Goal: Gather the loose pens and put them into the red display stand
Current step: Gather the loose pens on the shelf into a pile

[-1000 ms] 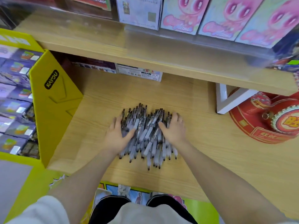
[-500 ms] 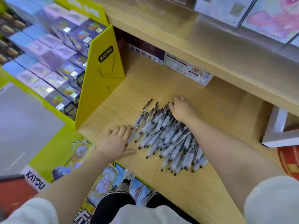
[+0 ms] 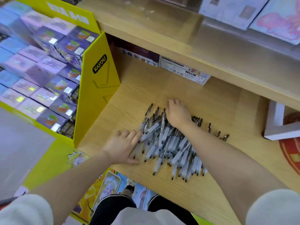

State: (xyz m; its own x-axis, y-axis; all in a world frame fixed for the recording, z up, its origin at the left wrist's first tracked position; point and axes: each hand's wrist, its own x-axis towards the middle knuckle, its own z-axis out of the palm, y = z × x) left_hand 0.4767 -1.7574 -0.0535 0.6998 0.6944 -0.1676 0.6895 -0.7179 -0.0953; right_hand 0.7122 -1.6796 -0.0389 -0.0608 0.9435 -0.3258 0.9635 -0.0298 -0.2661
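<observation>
A heap of several grey-white pens [image 3: 172, 143] with dark clips lies on the wooden shelf [image 3: 211, 101]. My left hand [image 3: 123, 146] lies flat on the shelf, fingers straight, touching the heap's left edge. My right hand [image 3: 177, 112] rests on the far end of the heap, fingers bent down over the pen tops. A few pens [image 3: 217, 132] lie spread out to the right of my right forearm. A slice of the red display stand [image 3: 290, 153] shows at the right edge.
A yellow cardboard display [image 3: 95, 88] with rows of purple boxes [image 3: 48, 73] stands left of the shelf. A white frame [image 3: 279, 125] sits at the right. Flat boxes [image 3: 183, 69] lie at the shelf's back under an upper shelf [image 3: 162, 31].
The view has swung left and down. My left hand has moved from on top of the heap to its left edge. My right hand has moved to the far end of the pens.
</observation>
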